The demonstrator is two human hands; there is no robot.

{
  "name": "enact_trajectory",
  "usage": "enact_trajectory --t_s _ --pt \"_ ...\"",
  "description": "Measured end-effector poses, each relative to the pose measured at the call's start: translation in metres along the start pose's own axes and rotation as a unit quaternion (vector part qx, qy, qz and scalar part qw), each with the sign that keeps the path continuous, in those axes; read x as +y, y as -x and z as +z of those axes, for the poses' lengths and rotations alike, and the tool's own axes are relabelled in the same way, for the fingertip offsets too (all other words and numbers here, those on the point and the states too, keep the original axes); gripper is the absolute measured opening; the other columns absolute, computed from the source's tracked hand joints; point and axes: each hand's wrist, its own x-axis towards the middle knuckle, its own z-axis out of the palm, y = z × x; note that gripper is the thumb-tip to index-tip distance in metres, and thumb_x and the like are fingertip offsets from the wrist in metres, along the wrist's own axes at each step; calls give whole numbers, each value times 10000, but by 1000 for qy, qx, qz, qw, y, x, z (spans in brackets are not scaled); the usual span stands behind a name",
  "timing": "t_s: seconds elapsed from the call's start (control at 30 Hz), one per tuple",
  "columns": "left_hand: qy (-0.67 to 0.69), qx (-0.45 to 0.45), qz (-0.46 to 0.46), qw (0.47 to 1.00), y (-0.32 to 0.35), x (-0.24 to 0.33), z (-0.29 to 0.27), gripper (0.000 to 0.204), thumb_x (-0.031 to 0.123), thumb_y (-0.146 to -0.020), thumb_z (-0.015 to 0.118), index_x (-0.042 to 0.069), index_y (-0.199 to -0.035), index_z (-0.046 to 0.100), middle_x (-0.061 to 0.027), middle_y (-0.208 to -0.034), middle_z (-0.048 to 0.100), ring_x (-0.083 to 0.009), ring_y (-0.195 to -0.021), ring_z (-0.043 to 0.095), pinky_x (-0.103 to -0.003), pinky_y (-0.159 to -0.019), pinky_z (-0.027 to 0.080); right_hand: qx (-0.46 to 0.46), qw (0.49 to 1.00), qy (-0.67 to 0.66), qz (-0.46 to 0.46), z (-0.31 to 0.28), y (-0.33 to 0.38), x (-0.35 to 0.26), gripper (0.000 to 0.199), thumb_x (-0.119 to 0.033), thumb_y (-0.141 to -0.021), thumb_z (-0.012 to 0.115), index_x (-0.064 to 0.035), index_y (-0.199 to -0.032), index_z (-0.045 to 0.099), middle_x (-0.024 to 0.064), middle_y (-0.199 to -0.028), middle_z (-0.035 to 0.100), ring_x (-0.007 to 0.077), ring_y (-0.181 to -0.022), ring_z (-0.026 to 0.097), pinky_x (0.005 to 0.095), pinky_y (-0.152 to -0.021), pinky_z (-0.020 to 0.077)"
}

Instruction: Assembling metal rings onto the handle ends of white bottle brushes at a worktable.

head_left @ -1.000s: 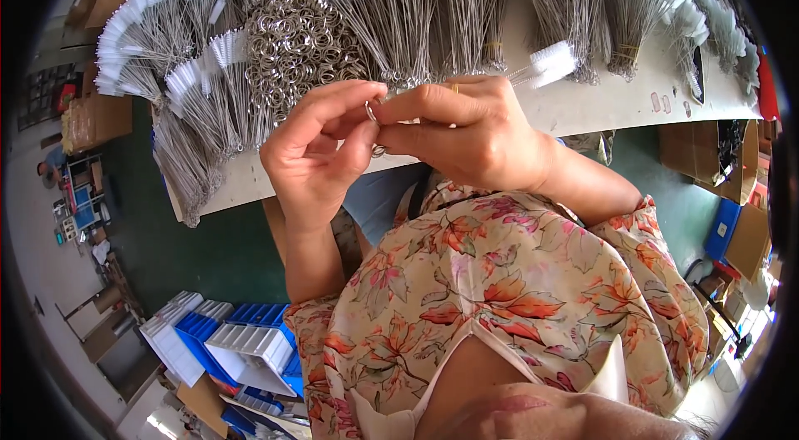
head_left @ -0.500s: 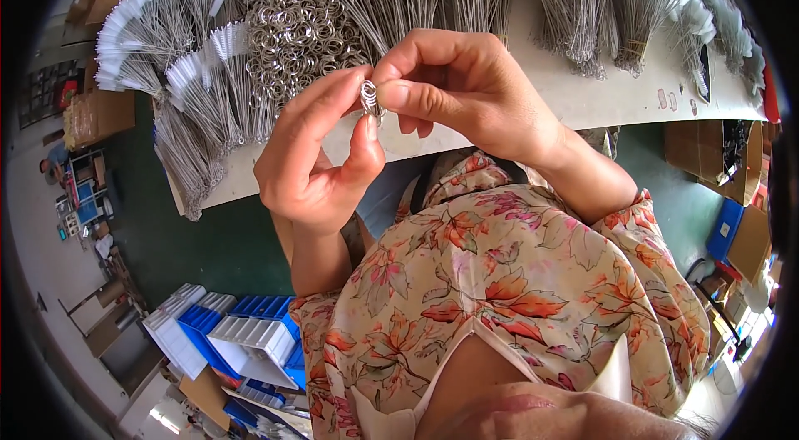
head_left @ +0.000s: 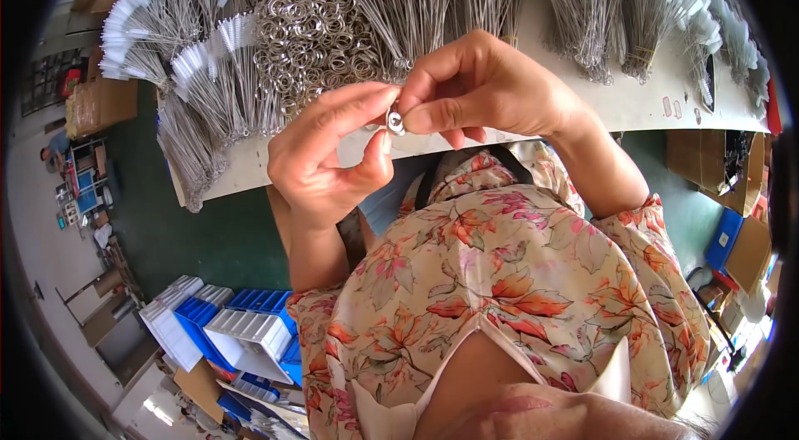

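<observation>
A small shiny metal ring [head_left: 395,120], possibly more than one stacked together, is pinched between both hands above the table's near edge. My left hand [head_left: 325,157] grips it from the left between index finger and thumb. From the right, my right hand [head_left: 487,99] pinches the same ring with thumb and forefinger, its other fingers curled below. Just beyond my hands lies a heap of loose metal rings [head_left: 308,36]. Bundles of thin wire brushes with white bristles [head_left: 399,7] flank that heap, their looped wire ends toward me.
More brush bundles [head_left: 583,15] cover the pale table [head_left: 533,111] along its far side and right. Cardboard boxes [head_left: 699,161] stand at the right. Blue and white plastic bins [head_left: 241,340] are stacked on the lower left. Another person [head_left: 57,153] is far off at the left edge.
Both hands have shifted slightly to the right within the view, still pinching the metal ring. The ring has turned and now shows its flatter side.
</observation>
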Motion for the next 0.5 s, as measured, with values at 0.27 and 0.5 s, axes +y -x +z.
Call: enact_trajectory --t_s 0.27,0.5 --pt "150 -1 -99 984 3 -5 -7 273 -125 -743 584 -103 -1015 577 -189 -1005 594 -201 -860 620 -278 -756 520 -30 985 -167 -13 9 -9 24 130 -151 -841 611 -43 -909 639 -9 -672 581 47 -568 539 183 -470 401" --pt "148 5 -175 973 9 -22 -14 271 -75 -771 587 -51 -1041 590 -122 -986 607 -138 -824 613 -235 -735 513 147 930 214 -261 27 -16 40 61 -65 -818 605 -36 -871 610 32 -717 565 117 -579 545 232 -473 407"
